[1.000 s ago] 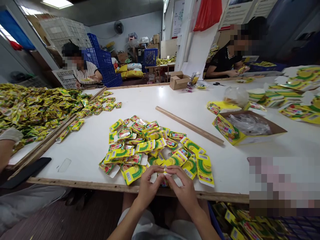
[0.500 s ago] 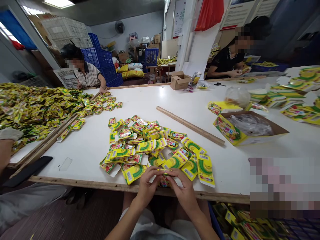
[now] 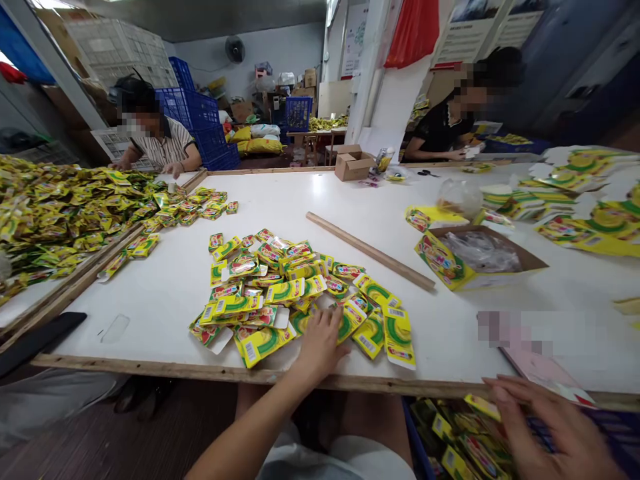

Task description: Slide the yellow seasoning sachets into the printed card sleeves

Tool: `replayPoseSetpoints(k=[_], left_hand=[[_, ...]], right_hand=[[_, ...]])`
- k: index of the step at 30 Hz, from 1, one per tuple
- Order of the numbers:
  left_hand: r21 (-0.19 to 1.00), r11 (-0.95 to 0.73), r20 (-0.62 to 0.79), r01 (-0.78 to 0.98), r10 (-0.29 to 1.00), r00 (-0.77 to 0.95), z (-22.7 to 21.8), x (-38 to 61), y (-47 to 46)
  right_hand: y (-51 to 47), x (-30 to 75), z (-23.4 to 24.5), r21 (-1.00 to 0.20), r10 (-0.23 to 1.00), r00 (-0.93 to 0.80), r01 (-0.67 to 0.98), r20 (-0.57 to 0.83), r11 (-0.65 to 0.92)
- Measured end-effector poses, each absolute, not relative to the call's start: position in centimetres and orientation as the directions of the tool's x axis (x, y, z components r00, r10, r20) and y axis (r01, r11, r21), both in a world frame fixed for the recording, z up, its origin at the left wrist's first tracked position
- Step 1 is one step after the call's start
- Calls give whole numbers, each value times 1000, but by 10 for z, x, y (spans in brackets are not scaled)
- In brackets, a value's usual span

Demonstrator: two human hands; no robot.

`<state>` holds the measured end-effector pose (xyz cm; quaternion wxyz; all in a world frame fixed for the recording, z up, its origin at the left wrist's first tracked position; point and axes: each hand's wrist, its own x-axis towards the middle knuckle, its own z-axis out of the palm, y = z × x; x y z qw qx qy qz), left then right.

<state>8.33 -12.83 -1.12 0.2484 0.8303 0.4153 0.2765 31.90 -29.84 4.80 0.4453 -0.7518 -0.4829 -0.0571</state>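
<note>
My left hand [image 3: 321, 340] rests on the front of a loose pile of small yellow and green cartons [image 3: 285, 292], fingers spread over one flat carton [image 3: 351, 323]. Some cartons have white end flaps standing out. Off to the right, past the table edge, my right hand [image 3: 550, 427] is open, fingers stretched out, above a blue crate [image 3: 417, 437] of similar packed cartons [image 3: 477, 447]. Just left of its fingertips shows a small yellow carton [image 3: 483, 405]; whether it is falling or lying on the others, I cannot tell.
A wooden stick [image 3: 370, 250] lies across the white table [image 3: 260, 193]. At right stand an open display box [image 3: 480, 260] with plastic inside and stacked flat cardboard [image 3: 585, 200]. A flat pink object [image 3: 547, 370] lies near the edge. Sachets [image 3: 75, 207] heap at left. Two people sit opposite.
My hands have parted. The small carton they held together at the table edge is gone from there. My right hand has swung right over the crate; my left has moved forward onto the pile.
</note>
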Motion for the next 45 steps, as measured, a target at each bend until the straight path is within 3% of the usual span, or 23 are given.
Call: replayPoseSetpoints(k=[3,6,10,13,17,26,33,37,42,45], left_hand=[[619,-533,256,577,831,493,-10,95,-123],[794,-427,250,433,878,408,-7,81,-128],[976,-177,111,126,905,411,-1,49,-142],[996,-92,84,-2,891,447,-1,33,-150],[990,-53,97,-133,931,352,-7,25,-156],[994,-104,104,-16,937,335,-18,18,-155],[961,-269,237,68,923,303,-14,11,-150],[964,-265,259,0,944,206,-10,11,-151],[907,-404,363,116,893,267,-2,8,-151],[914,-382,342,140,907,245,2,7,-150]], right_hand=[[-291,298,40,-606,746,464,789,479,-101],[-269,259,24,-722,795,449,692,407,-21],[-234,212,-2,-871,868,390,481,308,93],[-212,188,-15,-918,903,309,350,299,184],[-197,174,-20,-917,907,271,328,323,229],[-182,181,-8,-854,927,133,450,352,260],[-176,166,-12,-925,932,206,301,299,230],[-175,164,-6,-883,924,124,365,361,296],[-179,164,-3,-832,898,63,408,436,375],[-180,162,-3,-842,902,77,402,424,361]])
